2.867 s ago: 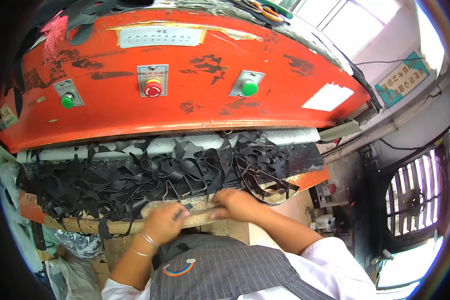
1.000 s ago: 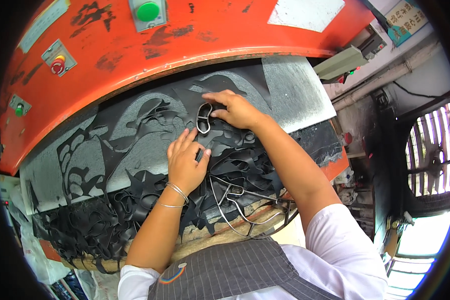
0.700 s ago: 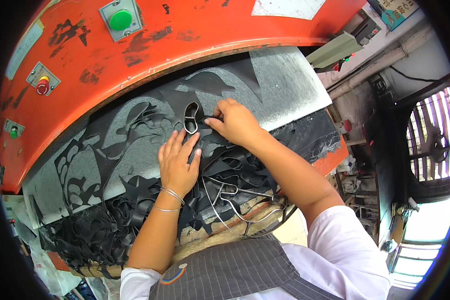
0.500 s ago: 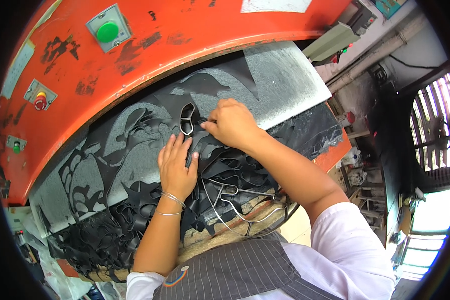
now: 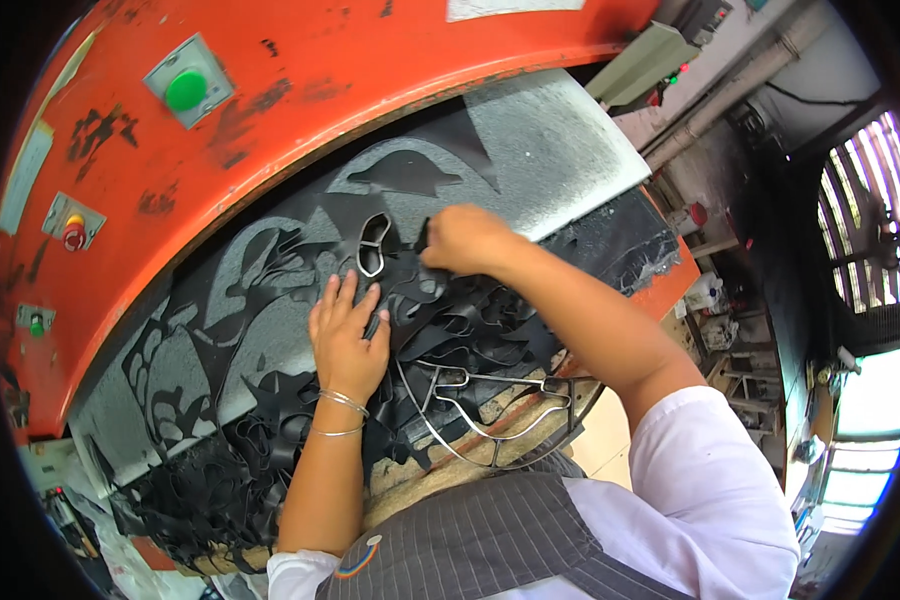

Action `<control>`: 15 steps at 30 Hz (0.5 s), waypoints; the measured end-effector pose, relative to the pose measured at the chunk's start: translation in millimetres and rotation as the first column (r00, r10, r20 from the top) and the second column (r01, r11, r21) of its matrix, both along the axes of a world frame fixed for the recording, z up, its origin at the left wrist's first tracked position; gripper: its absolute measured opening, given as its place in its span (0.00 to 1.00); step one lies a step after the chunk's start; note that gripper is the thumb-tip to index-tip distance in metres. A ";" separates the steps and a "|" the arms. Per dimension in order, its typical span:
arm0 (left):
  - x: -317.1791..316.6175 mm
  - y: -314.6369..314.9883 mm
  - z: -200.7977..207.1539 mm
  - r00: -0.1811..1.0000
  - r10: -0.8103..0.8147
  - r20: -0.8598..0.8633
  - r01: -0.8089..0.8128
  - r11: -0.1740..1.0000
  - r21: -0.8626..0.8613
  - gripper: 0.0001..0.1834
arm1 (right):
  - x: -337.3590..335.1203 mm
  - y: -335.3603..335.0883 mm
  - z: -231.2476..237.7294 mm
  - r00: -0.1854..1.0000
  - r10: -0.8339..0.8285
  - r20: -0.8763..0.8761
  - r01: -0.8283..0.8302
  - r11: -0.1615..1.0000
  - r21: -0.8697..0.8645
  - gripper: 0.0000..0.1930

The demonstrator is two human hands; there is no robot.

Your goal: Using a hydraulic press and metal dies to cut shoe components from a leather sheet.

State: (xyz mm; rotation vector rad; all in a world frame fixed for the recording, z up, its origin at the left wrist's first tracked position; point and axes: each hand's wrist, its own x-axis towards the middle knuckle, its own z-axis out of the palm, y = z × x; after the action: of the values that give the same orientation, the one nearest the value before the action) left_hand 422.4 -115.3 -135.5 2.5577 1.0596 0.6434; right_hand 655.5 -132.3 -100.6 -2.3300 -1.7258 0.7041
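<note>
Dark fan (image 5: 868, 262) at right, pale wall pipe (image 5: 727, 99), bright window (image 5: 875, 410), whitish plastic bag (image 5: 128, 562)

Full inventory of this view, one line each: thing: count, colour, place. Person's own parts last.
Machine: 1, orange-red, upper left
Push-buttons: 2, green, machine front
Mushroom button: 1, red/yellow, between them
Paper: 1, white, top edge
Box: 1, pale grey, upper right
Board: 1, pale grey, below machine
Sheet material: count unclear, black, on board
Scraps: many, black, board's near side
Small metal frame: 1, silvery, on sheet material
Large metal frame: 1, silvery, near edge
Fan: 1, dark, far right
Apron: 1, grey striped, bottom
Bracelets: at least 2, silver, left wrist
Left hand: 1, bare, beside small frame
Right hand: 1, bare, dark piece at fingertips
</note>
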 end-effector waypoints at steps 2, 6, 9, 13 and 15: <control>-4.8 -1.1 -2.1 0.998 -0.037 0.047 0.036 0.999 0.019 0.17 | 10.9 -11.0 9.6 0.998 -0.028 -0.049 0.033 0.994 0.103 0.13; -13.4 -3.0 -9.1 0.980 -0.070 0.185 0.068 0.998 0.016 0.13 | -1.2 -5.8 18.7 0.980 0.141 -0.141 -0.072 0.909 0.410 0.18; -15.0 -6.9 -12.2 0.969 -0.046 0.244 0.043 0.999 0.017 0.11 | -19.7 8.7 10.6 0.960 0.276 -0.042 -0.232 0.874 0.427 0.24; -17.5 -7.7 -9.2 0.963 -0.040 0.266 0.044 0.999 -0.007 0.10 | -21.0 25.1 -6.9 0.902 0.421 -0.098 -0.357 0.852 0.383 0.31; -17.7 -6.4 -8.8 0.970 -0.045 0.240 0.051 0.999 -0.018 0.11 | -17.3 25.2 -10.0 0.901 0.410 -0.144 -0.331 0.862 0.384 0.31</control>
State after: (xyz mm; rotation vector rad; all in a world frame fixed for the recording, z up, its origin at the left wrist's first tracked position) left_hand 404.7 -121.7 -144.3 2.4017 0.9151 0.8944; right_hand 638.2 -107.1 -110.6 -1.6340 -2.0228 0.6168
